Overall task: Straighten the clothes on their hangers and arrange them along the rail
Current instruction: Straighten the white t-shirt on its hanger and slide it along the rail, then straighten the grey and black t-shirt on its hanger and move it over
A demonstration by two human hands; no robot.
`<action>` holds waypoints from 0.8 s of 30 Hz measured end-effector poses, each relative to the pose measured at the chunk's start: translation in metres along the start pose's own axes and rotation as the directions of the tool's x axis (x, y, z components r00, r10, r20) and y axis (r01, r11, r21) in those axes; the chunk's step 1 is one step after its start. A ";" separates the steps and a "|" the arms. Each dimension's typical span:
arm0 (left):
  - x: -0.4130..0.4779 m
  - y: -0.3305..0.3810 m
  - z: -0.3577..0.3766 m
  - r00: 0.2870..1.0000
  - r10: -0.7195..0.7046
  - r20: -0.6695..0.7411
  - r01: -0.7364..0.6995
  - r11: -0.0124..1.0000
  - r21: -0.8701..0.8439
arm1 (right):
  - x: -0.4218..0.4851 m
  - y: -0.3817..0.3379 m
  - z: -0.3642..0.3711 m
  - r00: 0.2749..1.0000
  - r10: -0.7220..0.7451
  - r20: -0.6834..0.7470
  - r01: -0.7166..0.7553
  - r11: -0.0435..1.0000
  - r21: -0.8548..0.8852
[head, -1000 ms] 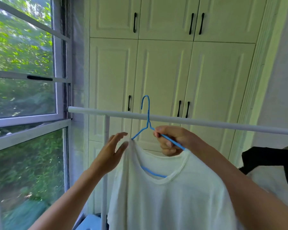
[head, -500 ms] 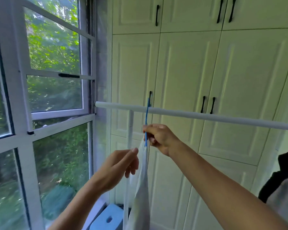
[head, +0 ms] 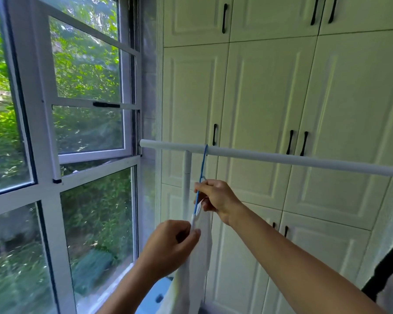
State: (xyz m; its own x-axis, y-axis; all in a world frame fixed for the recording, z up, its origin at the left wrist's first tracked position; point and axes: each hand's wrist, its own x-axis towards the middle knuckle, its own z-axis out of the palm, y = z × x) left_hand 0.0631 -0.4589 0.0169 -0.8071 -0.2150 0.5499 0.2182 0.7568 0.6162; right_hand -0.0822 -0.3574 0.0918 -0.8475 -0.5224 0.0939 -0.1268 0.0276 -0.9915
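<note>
Because the blue hanger (head: pixel 201 175) is seen edge-on, its hook is shown looped over the white rail (head: pixel 281 158) close to the rail's window end, just beside the upright post (head: pixel 187 173), and the white shirt (head: pixel 195 264) is seen hanging from it as a narrow strip. The hanger's wire is pinched just below the hook by the fingers (head: pixel 201 189) of the right hand (head: pixel 216 198), which are closed around it; the grip is judged to be there to keep the hanger from swinging or turning on the rail while the cloth is worked. The shirt's near shoulder edge is pinched lower down between thumb and fingers (head: pixel 194 234) of the left hand (head: pixel 170 245), closed on the fabric, apparently so that the shoulder can be pulled square over the end of the hanger. A place at the very end of the rail is judged to leave the long bare stretch to the right free for other garments; a dark garment (head: pixel 386 275) is glimpsed at the right edge, well apart. The straightening step is judged to be in hand, with spacing along the rail not yet done
</note>
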 end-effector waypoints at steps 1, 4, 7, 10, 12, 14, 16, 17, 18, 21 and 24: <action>-0.002 0.000 0.001 1.000 -0.009 0.003 0.009 1.000 -0.007 | 0.000 0.002 -0.001 1.000 -0.001 0.006 0.001 1.000 0.001; -0.004 0.003 0.002 1.000 -0.026 -0.009 0.027 1.000 0.013 | -0.001 0.003 -0.005 0.998 -0.001 0.059 0.000 1.000 0.015; -0.006 0.006 -0.002 0.998 -0.021 -0.066 0.029 0.991 0.132 | -0.005 0.003 -0.016 0.992 -0.004 0.125 0.004 1.000 0.003; -0.002 0.017 -0.012 0.993 0.027 -0.117 0.008 0.957 0.290 | -0.015 0.003 -0.041 0.990 -0.002 0.139 0.004 1.000 -0.012; 0.006 0.027 -0.021 0.985 0.073 -0.155 -0.009 0.925 0.379 | -0.024 0.002 -0.064 0.991 0.011 0.132 -0.008 1.000 -0.021; 0.016 0.046 -0.028 0.976 0.122 -0.181 -0.041 0.916 0.400 | -0.034 0.002 -0.091 0.994 0.016 0.111 -0.013 0.999 -0.029; 0.026 0.071 -0.026 0.970 0.165 -0.180 -0.087 0.921 0.379 | -0.047 0.002 -0.123 0.998 0.008 0.063 -0.005 0.999 -0.036; 0.032 0.086 -0.019 0.969 0.183 -0.164 -0.115 0.927 0.356 | -0.055 0.004 -0.140 1.000 0.002 0.030 -0.001 0.999 -0.042; 0.037 0.101 -0.011 0.971 0.196 -0.138 -0.142 0.933 0.332 | -0.061 0.006 -0.155 1.000 -0.002 0.000 0.002 0.998 -0.058; 0.051 0.140 0.026 0.965 0.255 -0.053 -0.233 0.936 0.264 | -0.080 0.014 -0.198 0.995 -0.010 -0.099 -0.003 0.992 -0.125; 0.061 0.169 0.071 0.946 0.325 0.001 -0.322 0.936 0.141 | -0.112 0.019 -0.244 0.981 -0.041 -0.191 -0.002 0.975 -0.221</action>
State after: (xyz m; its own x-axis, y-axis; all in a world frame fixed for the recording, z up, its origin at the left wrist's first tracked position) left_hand 0.0118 -0.3003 0.1142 -0.6930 0.0429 0.7196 0.3863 0.8649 0.3205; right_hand -0.1152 -0.0902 0.0838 -0.9244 -0.3508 0.1498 -0.2358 0.2167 -0.9473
